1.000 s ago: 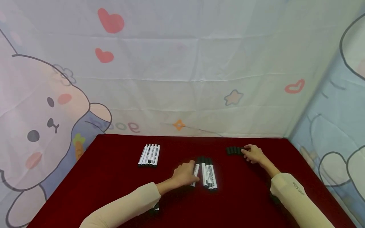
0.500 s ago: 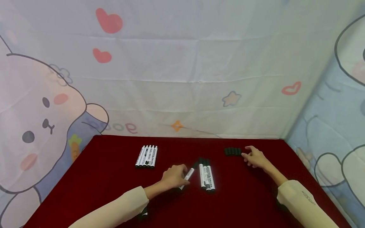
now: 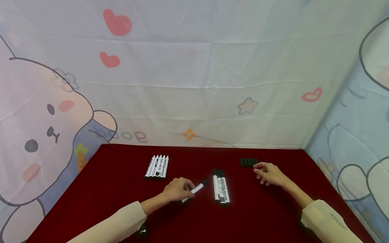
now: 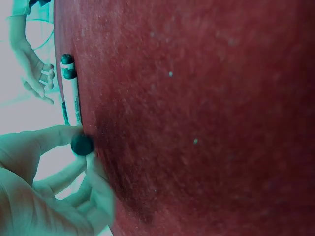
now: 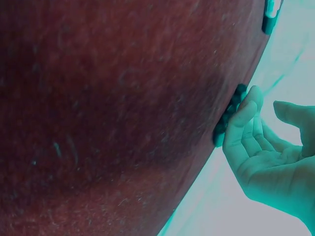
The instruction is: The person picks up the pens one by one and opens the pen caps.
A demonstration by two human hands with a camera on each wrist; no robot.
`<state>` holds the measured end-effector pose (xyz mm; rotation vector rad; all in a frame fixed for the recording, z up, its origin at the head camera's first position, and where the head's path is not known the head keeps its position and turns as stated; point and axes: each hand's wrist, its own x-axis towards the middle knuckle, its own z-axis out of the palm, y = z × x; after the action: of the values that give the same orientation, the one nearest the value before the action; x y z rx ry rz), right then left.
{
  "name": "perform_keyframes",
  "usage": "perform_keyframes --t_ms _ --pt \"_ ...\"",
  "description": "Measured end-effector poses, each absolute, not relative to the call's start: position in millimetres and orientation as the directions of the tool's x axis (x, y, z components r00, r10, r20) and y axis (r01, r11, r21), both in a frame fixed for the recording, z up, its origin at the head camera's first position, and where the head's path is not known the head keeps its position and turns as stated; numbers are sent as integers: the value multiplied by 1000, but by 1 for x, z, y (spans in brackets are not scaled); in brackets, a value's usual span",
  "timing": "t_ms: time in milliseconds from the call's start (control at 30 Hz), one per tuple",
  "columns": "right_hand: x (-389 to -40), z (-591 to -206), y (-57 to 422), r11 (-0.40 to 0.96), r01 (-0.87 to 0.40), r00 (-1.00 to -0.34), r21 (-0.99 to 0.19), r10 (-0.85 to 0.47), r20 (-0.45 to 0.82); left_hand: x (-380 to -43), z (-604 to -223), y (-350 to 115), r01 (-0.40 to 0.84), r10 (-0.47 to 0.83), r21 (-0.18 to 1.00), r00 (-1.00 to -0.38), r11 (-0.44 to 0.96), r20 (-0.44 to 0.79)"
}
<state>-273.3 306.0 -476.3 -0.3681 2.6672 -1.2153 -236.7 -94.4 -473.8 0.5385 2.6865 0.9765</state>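
My left hand point(image 3: 178, 189) pinches a capped whiteboard marker point(image 3: 197, 188) between thumb and fingers, its black cap slanting up to the right. In the left wrist view the marker's dark round end point(image 4: 82, 145) pokes out between thumb and fingertips. Right of it lies a cluster of capped markers point(image 3: 221, 189), black caps pointing away. My right hand point(image 3: 270, 174) hovers with loosely bent fingers near a row of black caps point(image 3: 248, 162). The right wrist view shows a gap between thumb and fingers, with the caps point(image 5: 219, 133) behind the fingertips.
Several uncapped white markers point(image 3: 156, 167) lie side by side at the back left of the red cloth point(image 3: 261, 212). A small dark object point(image 3: 141, 231) shows partly beneath the left sleeve. A printed curtain point(image 3: 212, 84) rises behind the table.
My left hand has drawn a marker leftward out of the cluster, and the marker has tilted over. My right hand has come off the end of the cap row and lowered slightly.
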Motion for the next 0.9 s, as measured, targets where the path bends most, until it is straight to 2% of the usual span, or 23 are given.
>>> perform_keyframes --t_ms 167,400,900 --pt "-267 -473 298 618 -193 -932 -762 -359 -55 -233 -471 -104 195 366 699 -925 688 -103" --pt "-260 -471 286 602 -250 -901 -758 -432 -46 -231 -462 -117 184 416 803 -905 566 -86" --pt "-250 -470 250 531 -361 -807 -766 -590 -28 -234 -440 -112 265 512 844 -859 467 -13"
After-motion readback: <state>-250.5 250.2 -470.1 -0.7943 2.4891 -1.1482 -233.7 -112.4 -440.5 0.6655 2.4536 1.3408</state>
